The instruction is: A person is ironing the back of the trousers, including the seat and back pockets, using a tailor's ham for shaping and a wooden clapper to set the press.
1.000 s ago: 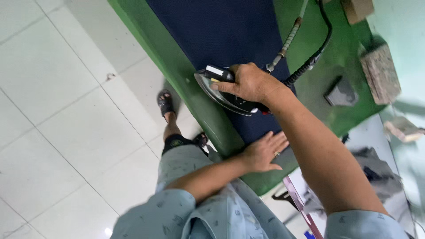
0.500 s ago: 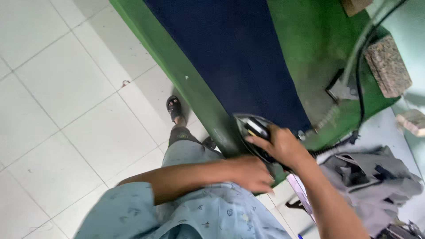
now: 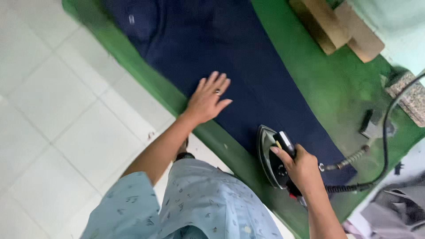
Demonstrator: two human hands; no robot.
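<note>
Navy cloth (image 3: 230, 57) lies on green counter (image 3: 318, 84); left hand (image 3: 207, 99) flat on it, fingers spread; right hand (image 3: 301, 168) fingers wrapped round iron (image 3: 271, 155) handle.

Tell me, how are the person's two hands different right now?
The left hand lies flat and open, fingers spread, on the dark blue cloth; the right hand is curled shut around the handle of the iron. The left hand reaches further up the green table, while the right hand stays near the table's close edge. The left hand wears a ring; none shows on the right hand. Both are bare and over the same cloth.
</note>
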